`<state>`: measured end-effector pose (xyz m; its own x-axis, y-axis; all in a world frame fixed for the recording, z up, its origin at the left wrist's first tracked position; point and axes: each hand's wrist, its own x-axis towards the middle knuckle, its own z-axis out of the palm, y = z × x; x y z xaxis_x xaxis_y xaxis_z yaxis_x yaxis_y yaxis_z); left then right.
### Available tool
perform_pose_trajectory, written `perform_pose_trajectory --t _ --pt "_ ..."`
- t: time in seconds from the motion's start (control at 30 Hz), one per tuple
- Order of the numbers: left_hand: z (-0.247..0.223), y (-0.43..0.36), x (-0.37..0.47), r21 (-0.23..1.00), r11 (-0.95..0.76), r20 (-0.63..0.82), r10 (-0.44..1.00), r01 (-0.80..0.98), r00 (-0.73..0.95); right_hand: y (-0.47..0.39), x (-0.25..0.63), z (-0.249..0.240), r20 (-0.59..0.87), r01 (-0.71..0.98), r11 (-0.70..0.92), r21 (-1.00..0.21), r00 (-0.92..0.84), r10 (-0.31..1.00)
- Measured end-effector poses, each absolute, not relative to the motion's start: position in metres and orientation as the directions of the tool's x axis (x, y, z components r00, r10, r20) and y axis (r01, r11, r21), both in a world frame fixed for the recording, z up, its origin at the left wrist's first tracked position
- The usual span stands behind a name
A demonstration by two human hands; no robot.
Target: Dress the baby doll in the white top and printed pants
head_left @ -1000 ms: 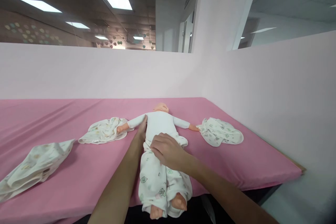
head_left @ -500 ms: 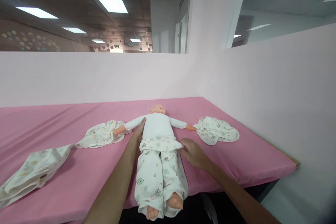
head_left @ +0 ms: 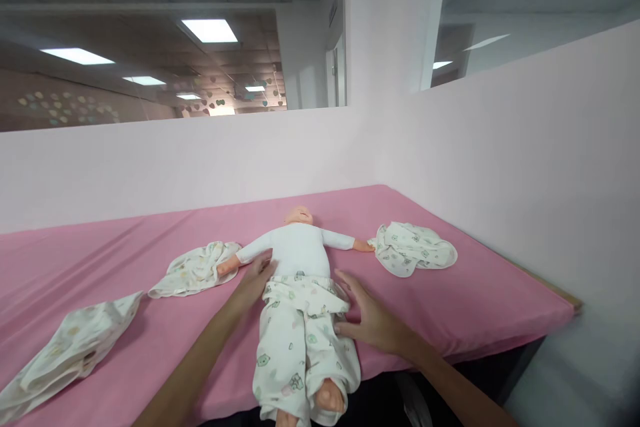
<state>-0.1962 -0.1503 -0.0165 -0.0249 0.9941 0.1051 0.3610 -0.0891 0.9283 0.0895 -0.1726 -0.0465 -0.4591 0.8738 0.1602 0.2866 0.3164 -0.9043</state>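
A baby doll (head_left: 300,250) in a white long-sleeved top lies on its back, arms spread and feet towards me. It wears white printed pants (head_left: 283,340), with the waistband folded over at the belly. My left hand (head_left: 256,280) is at the doll's side by the waist, fingers stretched out and partly overlapping one another. On the other side, my right hand (head_left: 373,320) is open beside the pants, thumb and fingers apart, with nothing in it. The thumb tip comes close to the pant leg; whether it touches, I cannot tell.
The doll lies on a pink-covered table (head_left: 450,307). Printed white cloths lie about it: one cloth (head_left: 415,250) at the right, another cloth (head_left: 193,270) under the doll's hand, and a folded cloth (head_left: 75,347) at the far left. White walls (head_left: 525,147) border the table.
My right hand has let go of the pants' waistband and opened. My left hand has slid down from the doll's armpit to its waist. The waistband now sits a little lower.
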Motion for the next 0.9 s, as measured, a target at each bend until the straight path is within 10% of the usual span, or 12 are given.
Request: perform_pose_trajectory --t 0.9 --pt "-0.066 -0.272 -0.178 0.881 -0.264 0.242 0.964 0.391 0.107 -0.225 0.082 -0.045 0.061 0.251 0.213 -0.944 -0.500 0.864"
